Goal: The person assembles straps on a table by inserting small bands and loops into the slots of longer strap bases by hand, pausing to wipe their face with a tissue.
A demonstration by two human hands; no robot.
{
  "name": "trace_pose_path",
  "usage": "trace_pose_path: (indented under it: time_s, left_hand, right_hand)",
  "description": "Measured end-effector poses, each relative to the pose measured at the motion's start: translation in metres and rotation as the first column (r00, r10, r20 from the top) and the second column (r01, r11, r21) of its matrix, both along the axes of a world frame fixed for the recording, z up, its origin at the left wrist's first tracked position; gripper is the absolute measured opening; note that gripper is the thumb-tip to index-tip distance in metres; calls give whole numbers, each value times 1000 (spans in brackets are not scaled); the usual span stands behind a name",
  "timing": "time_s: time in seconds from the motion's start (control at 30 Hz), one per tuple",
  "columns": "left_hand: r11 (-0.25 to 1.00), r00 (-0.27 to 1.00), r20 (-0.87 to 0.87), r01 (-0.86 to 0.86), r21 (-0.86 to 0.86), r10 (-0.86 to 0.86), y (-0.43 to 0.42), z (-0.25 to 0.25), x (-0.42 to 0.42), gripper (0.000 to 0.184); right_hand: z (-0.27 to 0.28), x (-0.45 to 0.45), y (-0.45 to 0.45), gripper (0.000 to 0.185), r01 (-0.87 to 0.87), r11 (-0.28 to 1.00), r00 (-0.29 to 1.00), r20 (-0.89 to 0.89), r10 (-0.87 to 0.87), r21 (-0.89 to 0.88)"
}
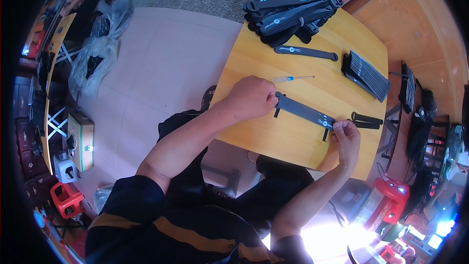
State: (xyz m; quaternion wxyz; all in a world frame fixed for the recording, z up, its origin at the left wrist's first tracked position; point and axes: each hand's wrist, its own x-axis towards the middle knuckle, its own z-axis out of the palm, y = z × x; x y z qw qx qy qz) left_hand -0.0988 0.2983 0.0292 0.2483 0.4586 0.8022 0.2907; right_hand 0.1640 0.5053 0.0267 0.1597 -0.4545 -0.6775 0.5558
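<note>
A flat dark grey strip (305, 110) with a white printed logo at one end is held level by both hands above the wooden table. My left hand (251, 97) is closed on its left end, and my right hand (347, 139) pinches the logo end. Short black pegs show beside the strip, one (277, 113) near each hand; whether they are fixed to it I cannot tell. Behind the strip lies a screwdriver (293, 78) with a clear and blue handle. Two black bars (366, 120) rest just past my right hand.
On the wooden table (244, 127), a heap of black strips (293, 10) fills the far end, with a single strip (306, 53) in front. A neat stack of strips (366, 76) lies at the right. A red stool (67, 199) and a carton (81, 142) stand on the floor at left.
</note>
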Motion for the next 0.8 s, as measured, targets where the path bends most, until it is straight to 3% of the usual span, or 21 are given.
trace_pose_path:
  time_s: [0.5,0.8]
  left_hand:
    - [999,998,50,-32,-12,32,1,3,1,16]
    - [1000,999,21,-24,7,24,2,2,2,16]
  right_hand:
    - [-3,1,0,8,22,999,999,-27,-23,-24]
    - [-3,-2,-4,9,66,997,998,3,-66,46]
